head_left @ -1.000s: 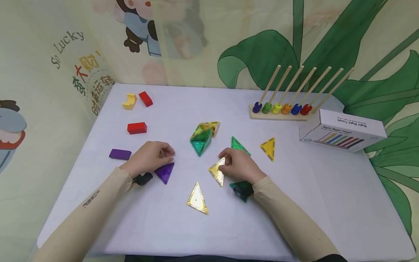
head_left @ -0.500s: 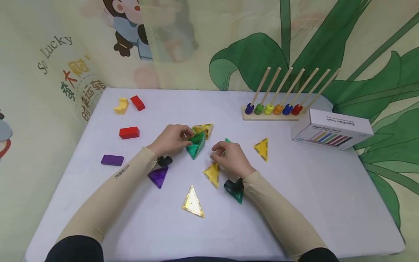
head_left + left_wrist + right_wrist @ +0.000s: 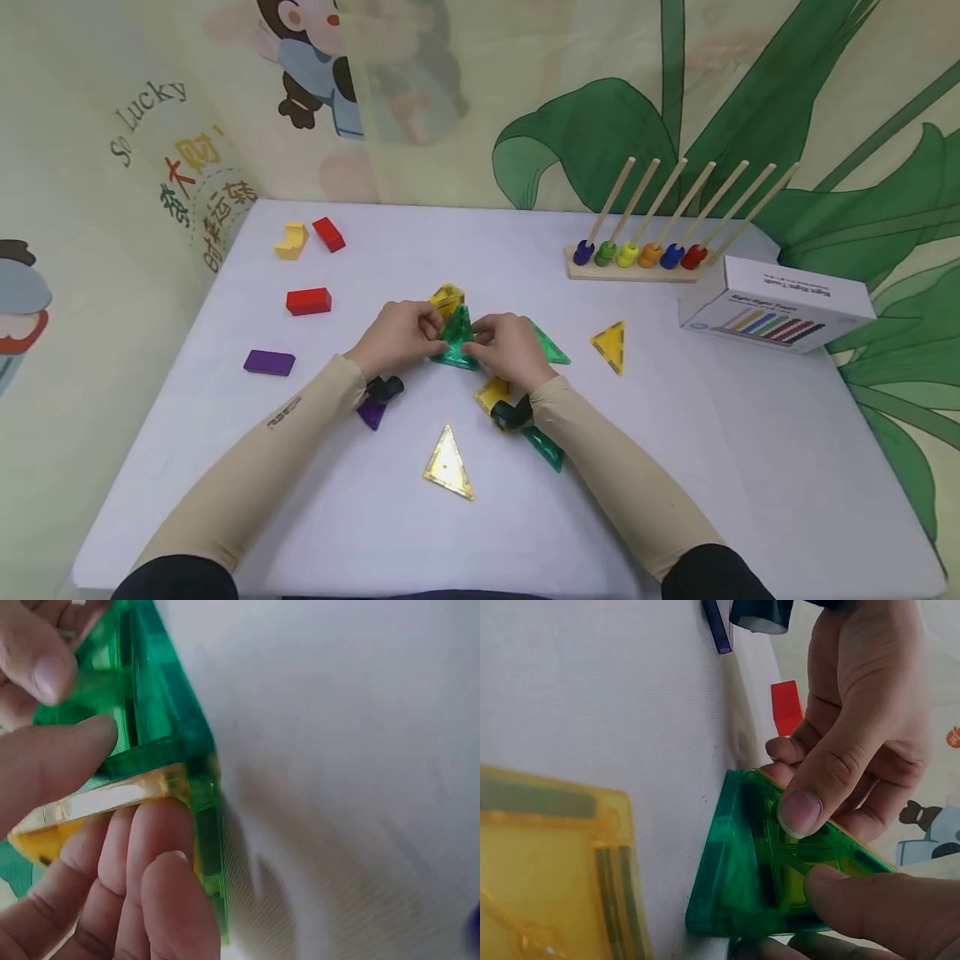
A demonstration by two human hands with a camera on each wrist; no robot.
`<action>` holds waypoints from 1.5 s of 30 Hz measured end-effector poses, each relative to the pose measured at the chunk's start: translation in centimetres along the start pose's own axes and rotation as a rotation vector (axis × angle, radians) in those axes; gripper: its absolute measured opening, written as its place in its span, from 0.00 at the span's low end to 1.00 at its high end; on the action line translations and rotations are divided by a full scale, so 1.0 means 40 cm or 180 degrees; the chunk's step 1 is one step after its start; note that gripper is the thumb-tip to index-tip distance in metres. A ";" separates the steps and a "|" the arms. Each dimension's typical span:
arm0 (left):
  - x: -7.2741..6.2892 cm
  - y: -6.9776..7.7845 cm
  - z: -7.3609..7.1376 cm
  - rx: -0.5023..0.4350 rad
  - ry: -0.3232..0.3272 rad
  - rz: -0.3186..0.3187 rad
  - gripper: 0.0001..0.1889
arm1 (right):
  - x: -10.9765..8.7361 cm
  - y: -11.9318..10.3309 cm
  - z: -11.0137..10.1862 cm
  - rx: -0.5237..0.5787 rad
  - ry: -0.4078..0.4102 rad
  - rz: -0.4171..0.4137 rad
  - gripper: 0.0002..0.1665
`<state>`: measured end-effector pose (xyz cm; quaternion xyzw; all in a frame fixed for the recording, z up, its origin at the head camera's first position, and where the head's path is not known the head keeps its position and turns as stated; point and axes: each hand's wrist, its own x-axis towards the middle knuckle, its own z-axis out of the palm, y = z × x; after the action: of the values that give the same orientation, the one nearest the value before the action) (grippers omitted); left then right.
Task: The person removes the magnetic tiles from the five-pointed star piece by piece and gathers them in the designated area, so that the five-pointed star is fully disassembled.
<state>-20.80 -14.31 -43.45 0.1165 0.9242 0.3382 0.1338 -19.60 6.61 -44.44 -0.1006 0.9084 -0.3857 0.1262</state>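
A small built shape of translucent magnetic tiles stands mid-table, with green triangle tiles (image 3: pixel 459 357) in front and yellow tiles (image 3: pixel 447 298) behind. My left hand (image 3: pixel 401 337) grips its left side; in the left wrist view the thumb lies on the green tiles (image 3: pixel 161 690) and the curled fingers sit under a yellow tile (image 3: pixel 112 796). From the right, my right hand (image 3: pixel 512 348) pinches the green part, its thumb on the face of a green tile (image 3: pixel 727 877) in the right wrist view. Its other fingertips are mostly hidden.
Loose triangle tiles lie around: a purple tile (image 3: pixel 372 413), a pale yellow tile (image 3: pixel 448 467), a yellow tile (image 3: pixel 609 347) and green tiles (image 3: pixel 551 343). Red blocks (image 3: pixel 308 302) and a purple block (image 3: pixel 269 362) lie left. A peg abacus (image 3: pixel 637 268) and box (image 3: pixel 780 304) stand back right.
My left hand has left the purple tile and moved right to the built shape. My right hand has released the loose yellow tile and come left to it. The green part now stands more upright.
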 end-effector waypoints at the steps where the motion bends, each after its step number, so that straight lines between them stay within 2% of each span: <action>1: -0.004 0.002 0.003 -0.0017 0.0009 0.0002 0.13 | 0.001 0.001 -0.001 -0.0025 0.0023 -0.0006 0.23; 8: -0.015 0.004 0.008 -0.0087 0.0093 0.0002 0.14 | 0.002 -0.001 -0.011 -0.0057 0.0015 0.0015 0.21; 14: -0.020 0.004 0.003 -0.0149 0.0070 -0.0056 0.14 | 0.001 0.008 -0.019 -0.0014 0.0006 0.0078 0.20; 20: -0.020 0.001 -0.007 -0.0196 0.0067 -0.0101 0.14 | 0.012 0.020 -0.052 0.0089 0.0020 0.0149 0.20; 29: -0.020 -0.009 0.005 -0.0317 0.0063 -0.0127 0.15 | 0.108 0.055 -0.127 -0.0234 0.0012 0.0301 0.17; 35: -0.022 -0.008 0.019 -0.0387 0.0049 -0.0141 0.16 | 0.164 0.084 -0.142 -0.0352 -0.0029 0.0476 0.16; 40: -0.029 -0.008 0.019 -0.0419 0.0014 -0.0108 0.12 | 0.198 0.089 -0.136 -0.0433 0.0191 0.0518 0.16; 45: -0.033 -0.013 0.012 -0.0447 0.0010 -0.0031 0.11 | 0.205 0.073 -0.121 -0.0556 0.0492 0.0508 0.19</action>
<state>-19.45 -14.82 -43.93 0.1017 0.8990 0.4017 0.1419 -29.12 9.55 -44.56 -0.0086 0.9507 -0.3004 0.0769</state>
